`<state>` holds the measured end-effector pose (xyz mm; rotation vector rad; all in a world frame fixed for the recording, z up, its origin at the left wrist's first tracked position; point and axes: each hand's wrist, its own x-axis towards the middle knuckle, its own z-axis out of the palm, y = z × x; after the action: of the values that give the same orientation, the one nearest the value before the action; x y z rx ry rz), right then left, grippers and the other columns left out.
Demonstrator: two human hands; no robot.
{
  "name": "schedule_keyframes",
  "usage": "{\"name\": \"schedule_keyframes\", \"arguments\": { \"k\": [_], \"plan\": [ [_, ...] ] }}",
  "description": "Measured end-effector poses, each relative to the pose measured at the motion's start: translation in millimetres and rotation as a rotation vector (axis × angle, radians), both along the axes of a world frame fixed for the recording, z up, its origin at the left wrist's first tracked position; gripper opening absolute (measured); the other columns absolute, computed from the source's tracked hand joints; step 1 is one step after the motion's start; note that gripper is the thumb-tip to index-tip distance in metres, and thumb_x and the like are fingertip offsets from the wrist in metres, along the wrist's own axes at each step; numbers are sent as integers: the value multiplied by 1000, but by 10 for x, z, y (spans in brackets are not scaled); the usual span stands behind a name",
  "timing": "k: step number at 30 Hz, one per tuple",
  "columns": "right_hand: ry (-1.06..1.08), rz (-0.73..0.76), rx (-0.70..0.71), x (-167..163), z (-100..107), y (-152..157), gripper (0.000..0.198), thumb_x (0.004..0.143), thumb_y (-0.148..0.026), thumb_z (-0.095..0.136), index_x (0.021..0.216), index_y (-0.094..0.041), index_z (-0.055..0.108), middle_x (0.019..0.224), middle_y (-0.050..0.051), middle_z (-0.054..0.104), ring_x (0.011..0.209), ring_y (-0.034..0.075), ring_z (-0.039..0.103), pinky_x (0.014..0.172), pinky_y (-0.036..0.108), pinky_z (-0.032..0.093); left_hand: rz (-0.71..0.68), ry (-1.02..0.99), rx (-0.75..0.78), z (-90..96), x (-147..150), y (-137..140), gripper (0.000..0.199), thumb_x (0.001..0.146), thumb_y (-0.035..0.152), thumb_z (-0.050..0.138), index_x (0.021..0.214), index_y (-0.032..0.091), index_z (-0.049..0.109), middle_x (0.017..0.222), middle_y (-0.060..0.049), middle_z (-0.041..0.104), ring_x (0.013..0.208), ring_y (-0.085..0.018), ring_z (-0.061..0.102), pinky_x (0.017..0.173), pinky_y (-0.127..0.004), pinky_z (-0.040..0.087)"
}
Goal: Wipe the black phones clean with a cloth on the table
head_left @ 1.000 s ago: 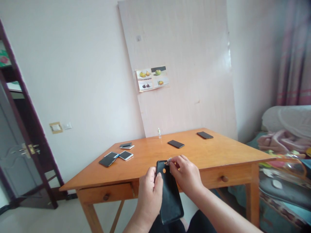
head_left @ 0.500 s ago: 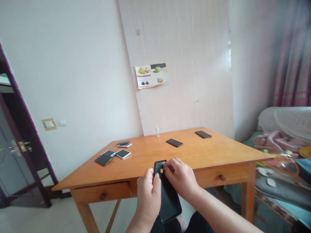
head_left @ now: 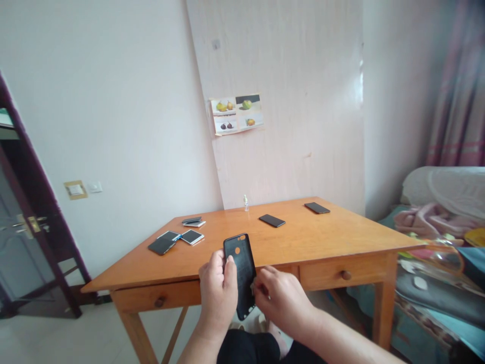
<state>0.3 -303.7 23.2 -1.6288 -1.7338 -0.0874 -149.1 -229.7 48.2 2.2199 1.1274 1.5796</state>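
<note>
A black phone case [head_left: 245,270] is held up in front of the table edge, its hollow inner side facing me and its camera cut-outs at the top. My left hand [head_left: 219,285] is closed on the case's left edge, thumb lying over the inside. At the lower right edge of the case is my right hand [head_left: 282,298], with fingertips pinched together. A small pale bit shows at those fingertips, too small to name.
On the wooden table [head_left: 235,258] lie two dark phones, one phone [head_left: 272,220] mid-table and another phone [head_left: 317,208] at back right. Several phones, one a white-framed phone [head_left: 192,236], lie at left. A small bottle [head_left: 246,203] stands at the back.
The phone case has moved up and left and turned more upright, with its inside more fully in view. My right hand has gone from the camera cut-outs down to the lower right edge.
</note>
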Motion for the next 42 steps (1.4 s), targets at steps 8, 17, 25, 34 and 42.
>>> {"name": "schedule_keyframes", "arguments": {
  "k": [8, 17, 25, 34, 42],
  "plan": [
    [84, -114, 222, 182, 359, 185, 13, 88, -25, 51, 79, -22, 61, 77, 0, 62, 69, 13, 59, 64, 23, 37, -88, 113, -29, -78, 143, -154, 18, 94, 34, 44, 89, 23, 58, 78, -3, 66, 78, -22, 61, 72, -30, 43],
    [40, 2, 51, 39, -69, -32, 9, 81, -16, 53, 77, -22, 59, 74, -2, 60, 65, 12, 58, 61, 22, 35, -70, -33, -41, -9, 52, 25, 23, 95, 37, 43, 91, 21, 59, 76, -3, 65, 74, -21, 62, 69, -27, 46],
    [94, -128, 217, 236, 291, 176, 12, 87, -26, 52, 77, -22, 58, 74, -1, 59, 68, 13, 57, 63, 23, 35, -173, 65, -98, -84, 191, -167, 22, 94, 36, 44, 90, 21, 58, 80, -3, 65, 78, -21, 61, 70, -28, 45],
    [66, -1, 77, 62, -116, -46, 9, 83, -19, 53, 77, -22, 58, 74, -2, 60, 64, 12, 57, 61, 22, 36, -151, -96, -99, 23, 88, -9, 23, 93, 39, 45, 89, 20, 58, 71, -1, 62, 68, -18, 60, 65, -26, 45],
    [147, -109, 212, 233, 252, 156, 14, 87, -26, 51, 75, -22, 56, 74, -1, 59, 67, 13, 56, 62, 23, 36, -257, -2, -138, 8, 171, -128, 19, 94, 34, 45, 89, 21, 59, 78, -1, 65, 75, -19, 61, 69, -27, 46]
  ]
}}
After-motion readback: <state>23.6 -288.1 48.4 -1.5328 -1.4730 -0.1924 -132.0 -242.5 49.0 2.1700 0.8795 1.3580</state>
